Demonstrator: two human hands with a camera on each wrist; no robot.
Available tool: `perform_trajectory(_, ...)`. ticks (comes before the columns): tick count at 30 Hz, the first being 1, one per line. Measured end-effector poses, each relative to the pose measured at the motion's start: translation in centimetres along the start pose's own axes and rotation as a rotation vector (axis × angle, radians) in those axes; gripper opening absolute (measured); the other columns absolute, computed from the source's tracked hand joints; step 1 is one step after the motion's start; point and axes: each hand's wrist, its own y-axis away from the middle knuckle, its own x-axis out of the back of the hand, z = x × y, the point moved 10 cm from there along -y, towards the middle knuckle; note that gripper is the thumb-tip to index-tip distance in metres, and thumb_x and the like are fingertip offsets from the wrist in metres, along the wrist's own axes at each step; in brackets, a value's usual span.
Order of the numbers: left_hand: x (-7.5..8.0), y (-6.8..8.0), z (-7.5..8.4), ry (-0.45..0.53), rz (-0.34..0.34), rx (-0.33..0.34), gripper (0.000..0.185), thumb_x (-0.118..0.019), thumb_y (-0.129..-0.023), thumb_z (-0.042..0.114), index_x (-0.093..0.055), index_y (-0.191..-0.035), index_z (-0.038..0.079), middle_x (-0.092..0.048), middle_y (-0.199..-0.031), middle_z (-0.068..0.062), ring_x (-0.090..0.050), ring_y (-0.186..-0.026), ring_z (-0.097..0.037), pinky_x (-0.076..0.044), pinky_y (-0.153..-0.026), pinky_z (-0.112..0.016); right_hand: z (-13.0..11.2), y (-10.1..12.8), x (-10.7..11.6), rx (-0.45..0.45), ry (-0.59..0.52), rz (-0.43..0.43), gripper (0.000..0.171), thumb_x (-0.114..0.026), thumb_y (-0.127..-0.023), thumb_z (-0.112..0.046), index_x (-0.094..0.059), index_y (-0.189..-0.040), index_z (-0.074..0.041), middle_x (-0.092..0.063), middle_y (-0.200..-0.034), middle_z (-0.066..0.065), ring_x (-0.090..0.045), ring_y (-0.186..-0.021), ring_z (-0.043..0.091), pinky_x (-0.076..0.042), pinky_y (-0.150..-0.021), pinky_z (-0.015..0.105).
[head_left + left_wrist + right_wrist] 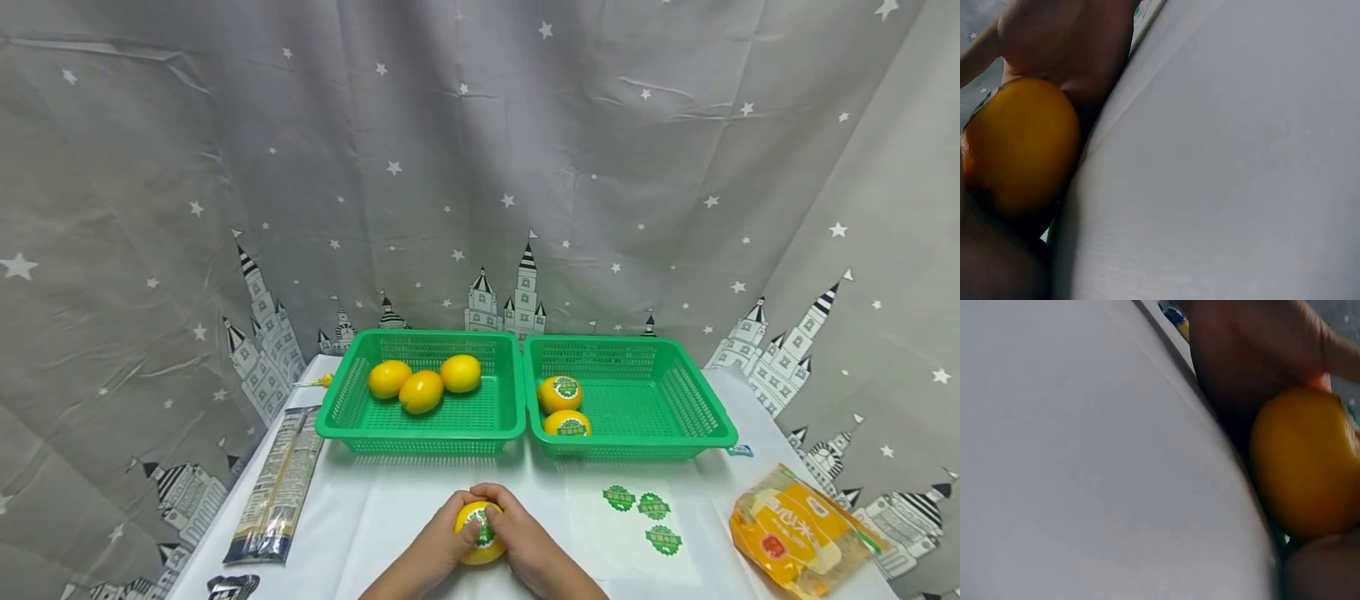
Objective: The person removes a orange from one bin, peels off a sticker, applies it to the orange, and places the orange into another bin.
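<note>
Both hands hold a yellow lemon point(486, 553) between them, low over the front of the table. A green, scalloped sticker point(477, 525) lies on its upper face, with both thumbs on it. My left hand point(444, 534) grips the lemon from the left, and my right hand point(527, 537) from the right, fingers curled round the far side. The left wrist view shows the lemon point(1025, 147) against the palm; in the right wrist view the lemon point(1307, 462) sits below the right palm. Three similar stickers point(653, 506) lie on a pale sheet to the right.
A left green basket point(420, 432) holds three plain lemons point(421, 392). The right green basket point(637, 440) beside it holds two stickered lemons point(560, 393). A long, flat packet point(276, 483) lies at left, an orange food bag point(798, 529) at right. A grey curtain point(480, 167) hangs behind.
</note>
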Motion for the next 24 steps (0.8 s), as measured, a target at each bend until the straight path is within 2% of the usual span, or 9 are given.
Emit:
perform_trajectory(4, -0.35, 0.20, -0.06, -0.003, -0.033, -0.037, 0.066, -0.075, -0.094, 0.051, -0.048, -0.133, 0.005, -0.059, -0.123, -0.008, -0.062, -0.102, -0.017, -0.054, -0.082, -0.025, 0.20, -0.03, 0.32, -0.039, 0.044, 0.100, 0.041, -0.055, -0.108, -0.033, -0.052, -0.143, -0.011, -0.054, -0.142, 0.009, -0.052, -0.124, 0.020, -0.045, -0.100, 0.026)
perform_trajectory(7, -0.31, 0.23, -0.09, -0.026, -0.032, -0.039, 0.067, -0.084, -0.089, 0.040, -0.047, -0.133, 0.005, -0.059, -0.121, -0.008, -0.063, -0.099, -0.017, -0.054, -0.080, -0.025, 0.49, 0.02, 0.65, -0.074, 0.073, 0.165, 0.035, -0.056, -0.108, -0.034, -0.057, -0.138, -0.017, -0.059, -0.138, 0.005, -0.054, -0.123, 0.019, -0.042, -0.103, 0.034)
perform_trajectory(9, -0.25, 0.27, -0.06, -0.049, -0.035, -0.034, 0.068, -0.084, -0.089, 0.038, -0.046, -0.134, 0.005, -0.059, -0.121, -0.008, -0.062, -0.099, -0.017, -0.053, -0.081, -0.024, 0.67, 0.07, 0.85, -0.088, 0.086, 0.189, 0.033, -0.048, -0.111, -0.037, -0.059, -0.137, -0.019, -0.060, -0.139, 0.002, -0.052, -0.127, 0.018, -0.038, -0.107, 0.038)
perform_trajectory(12, -0.13, 0.32, -0.04, -0.066, -0.036, -0.021, 0.064, -0.078, -0.094, 0.039, -0.045, -0.137, 0.005, -0.059, -0.123, -0.008, -0.060, -0.102, -0.017, -0.051, -0.084, -0.024, 0.86, 0.06, 0.94, -0.091, 0.069, 0.194, 0.038, -0.039, -0.113, -0.041, -0.060, -0.137, -0.020, -0.059, -0.142, 0.001, -0.049, -0.132, 0.018, -0.032, -0.110, 0.040)
perform_trajectory(15, -0.07, 0.38, -0.03, -0.066, -0.037, -0.016, 0.062, -0.074, -0.096, 0.040, -0.046, -0.139, 0.005, -0.059, -0.122, -0.008, -0.060, -0.100, -0.016, -0.052, -0.080, -0.025, 0.76, -0.03, 0.81, -0.080, 0.070, 0.178, 0.037, -0.047, -0.111, -0.041, -0.059, -0.137, -0.018, -0.059, -0.141, 0.003, -0.051, -0.128, 0.019, -0.037, -0.107, 0.038)
perform_trajectory(17, -0.09, 0.34, -0.06, -0.065, -0.042, -0.022, 0.064, -0.078, -0.094, 0.038, -0.045, -0.139, 0.006, -0.058, -0.122, -0.008, -0.060, -0.100, -0.016, -0.052, -0.080, -0.024, 0.66, -0.03, 0.77, -0.076, 0.077, 0.171, 0.037, -0.049, -0.110, -0.042, -0.059, -0.137, -0.018, -0.059, -0.140, 0.003, -0.052, -0.126, 0.019, -0.038, -0.106, 0.037)
perform_trajectory(21, -0.14, 0.17, -0.23, -0.063, -0.064, -0.017, 0.071, -0.084, -0.088, 0.036, -0.045, -0.139, 0.007, -0.058, -0.125, -0.006, -0.060, -0.106, -0.016, -0.051, -0.087, -0.023, 0.65, 0.09, 0.97, -0.081, 0.069, 0.184, 0.040, -0.040, -0.113, -0.044, -0.060, -0.137, -0.019, -0.059, -0.142, 0.002, -0.050, -0.131, 0.018, -0.035, -0.110, 0.038)
perform_trajectory(24, -0.11, 0.18, -0.24, -0.042, -0.062, 0.018, 0.055, -0.071, -0.100, 0.038, -0.047, -0.139, 0.007, -0.058, -0.130, -0.008, -0.057, -0.115, -0.019, -0.049, -0.097, -0.031, 0.64, 0.10, 0.96, -0.081, 0.090, 0.176, 0.039, -0.046, -0.111, -0.044, -0.059, -0.138, -0.019, -0.057, -0.144, 0.002, -0.048, -0.135, 0.019, -0.035, -0.113, 0.041)
